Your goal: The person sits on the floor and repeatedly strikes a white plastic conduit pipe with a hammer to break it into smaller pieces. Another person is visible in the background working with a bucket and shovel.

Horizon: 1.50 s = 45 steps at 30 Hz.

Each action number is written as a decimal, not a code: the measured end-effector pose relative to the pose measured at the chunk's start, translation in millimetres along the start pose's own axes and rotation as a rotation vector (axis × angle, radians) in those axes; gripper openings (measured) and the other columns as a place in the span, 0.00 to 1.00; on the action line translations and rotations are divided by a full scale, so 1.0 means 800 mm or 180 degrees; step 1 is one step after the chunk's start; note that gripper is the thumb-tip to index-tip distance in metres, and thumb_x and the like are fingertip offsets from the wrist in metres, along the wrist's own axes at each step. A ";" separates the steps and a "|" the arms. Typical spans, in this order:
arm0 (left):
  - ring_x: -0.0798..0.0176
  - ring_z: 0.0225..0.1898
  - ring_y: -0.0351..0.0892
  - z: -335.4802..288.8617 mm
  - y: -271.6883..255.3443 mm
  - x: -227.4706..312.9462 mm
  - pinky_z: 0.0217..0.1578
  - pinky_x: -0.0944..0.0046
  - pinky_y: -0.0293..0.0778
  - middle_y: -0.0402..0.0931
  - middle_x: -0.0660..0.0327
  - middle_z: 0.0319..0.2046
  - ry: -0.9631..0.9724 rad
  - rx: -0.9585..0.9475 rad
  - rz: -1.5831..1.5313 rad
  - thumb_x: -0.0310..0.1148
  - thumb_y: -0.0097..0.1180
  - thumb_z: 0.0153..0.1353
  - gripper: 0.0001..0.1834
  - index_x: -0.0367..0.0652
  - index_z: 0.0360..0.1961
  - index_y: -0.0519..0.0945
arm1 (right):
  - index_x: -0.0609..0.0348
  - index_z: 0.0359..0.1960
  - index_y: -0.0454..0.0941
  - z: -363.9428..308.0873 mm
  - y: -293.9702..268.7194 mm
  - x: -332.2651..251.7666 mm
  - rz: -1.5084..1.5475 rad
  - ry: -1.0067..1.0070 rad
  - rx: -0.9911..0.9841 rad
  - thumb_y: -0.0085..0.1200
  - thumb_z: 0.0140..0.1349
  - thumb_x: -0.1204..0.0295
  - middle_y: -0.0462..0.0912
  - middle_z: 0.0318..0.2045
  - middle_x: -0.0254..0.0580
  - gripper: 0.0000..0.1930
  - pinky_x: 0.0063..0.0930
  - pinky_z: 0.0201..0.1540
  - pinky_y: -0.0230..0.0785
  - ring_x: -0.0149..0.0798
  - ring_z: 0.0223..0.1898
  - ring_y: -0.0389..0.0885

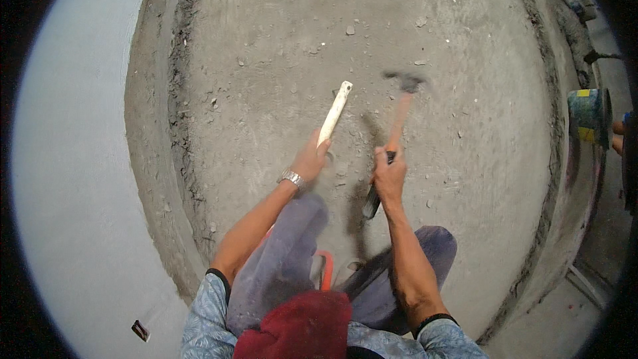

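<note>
My left hand [310, 159] grips the lower end of a pale chisel [335, 110] that slants up and to the right over the rough grey concrete floor [279, 46]. A metal watch [291, 177] sits on that wrist. My right hand [389, 174] is closed on the dark grip of a hammer [401, 110]. The hammer's wooden shaft points upward and its blurred metal head hangs above and to the right of the chisel's top. The two tools are apart. My knees in grey trousers [286, 259] are bent below both hands.
A smooth pale wall [73, 179] curves along the left beside a rough chipped strip [179, 126]. Small rubble lies scattered on the concrete. A paint-stained bucket [588, 116] stands at the right edge. A red cloth [299, 329] and an orange strap [327, 269] lie by my lap.
</note>
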<state>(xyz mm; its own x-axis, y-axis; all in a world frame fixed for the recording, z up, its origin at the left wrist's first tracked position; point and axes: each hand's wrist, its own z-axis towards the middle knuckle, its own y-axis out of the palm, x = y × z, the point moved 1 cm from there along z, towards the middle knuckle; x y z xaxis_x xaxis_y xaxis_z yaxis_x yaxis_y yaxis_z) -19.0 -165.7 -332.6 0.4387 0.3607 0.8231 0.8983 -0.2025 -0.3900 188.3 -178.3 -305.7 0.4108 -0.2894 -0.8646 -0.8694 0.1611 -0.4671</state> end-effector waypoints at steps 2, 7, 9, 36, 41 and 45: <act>0.51 0.29 0.77 -0.004 0.002 0.003 0.31 0.54 0.71 0.75 0.50 0.28 0.0110 -0.0098 0.0049 0.43 0.44 0.66 0.22 0.41 0.55 0.66 | 0.61 0.33 0.67 0.001 -0.016 -0.031 0.0791 0.0160 0.0354 0.49 0.64 0.70 0.71 0.17 0.34 0.08 0.23 0.14 0.62 0.27 0.13 0.69; 0.54 0.28 0.77 -0.005 -0.002 0.029 0.31 0.57 0.71 0.74 0.52 0.27 -0.0066 -0.0285 -0.0111 0.42 0.44 0.66 0.20 0.41 0.54 0.67 | 0.62 0.36 0.67 -0.019 0.016 -0.001 0.0582 -0.0226 0.0656 0.50 0.62 0.71 0.72 0.20 0.38 0.08 0.25 0.18 0.63 0.29 0.14 0.69; 0.56 0.28 0.77 -0.008 -0.004 0.033 0.31 0.58 0.71 0.73 0.53 0.27 -0.0177 -0.0280 -0.0245 0.42 0.44 0.66 0.20 0.41 0.53 0.67 | 0.63 0.35 0.68 -0.020 0.026 0.011 -0.0121 -0.0468 0.0304 0.51 0.61 0.71 0.73 0.20 0.38 0.08 0.26 0.19 0.63 0.30 0.14 0.69; 0.49 0.42 0.76 0.028 0.013 0.014 0.45 0.55 0.69 0.76 0.48 0.41 0.0589 -0.0231 0.0054 0.44 0.44 0.67 0.24 0.41 0.58 0.64 | 0.60 0.36 0.62 0.010 -0.012 -0.048 0.1336 0.0063 0.0963 0.49 0.63 0.70 0.71 0.19 0.35 0.09 0.23 0.16 0.64 0.28 0.14 0.69; 0.55 0.41 0.75 0.034 0.010 0.006 0.43 0.57 0.68 0.75 0.52 0.39 0.0178 -0.0364 -0.0170 0.44 0.43 0.67 0.23 0.40 0.57 0.65 | 0.66 0.41 0.69 -0.001 0.016 0.003 -0.0316 0.0160 -0.0016 0.52 0.60 0.70 0.76 0.22 0.44 0.13 0.34 0.28 0.67 0.41 0.23 0.76; 0.54 0.41 0.74 0.037 -0.001 0.008 0.43 0.57 0.68 0.74 0.51 0.38 -0.0069 -0.0546 -0.0192 0.44 0.43 0.67 0.23 0.40 0.57 0.65 | 0.62 0.36 0.71 0.003 -0.001 -0.015 -0.0041 0.0468 0.0007 0.51 0.61 0.69 0.74 0.20 0.40 0.09 0.29 0.22 0.65 0.33 0.19 0.73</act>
<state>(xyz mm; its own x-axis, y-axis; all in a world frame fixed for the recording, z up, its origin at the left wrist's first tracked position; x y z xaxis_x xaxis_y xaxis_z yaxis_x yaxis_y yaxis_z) -16.0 -136.0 -339.6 0.3863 0.3962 0.8330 0.9062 -0.3316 -0.2625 184.4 -172.6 -295.4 0.3772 -0.4266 -0.8220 -0.8636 0.1585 -0.4786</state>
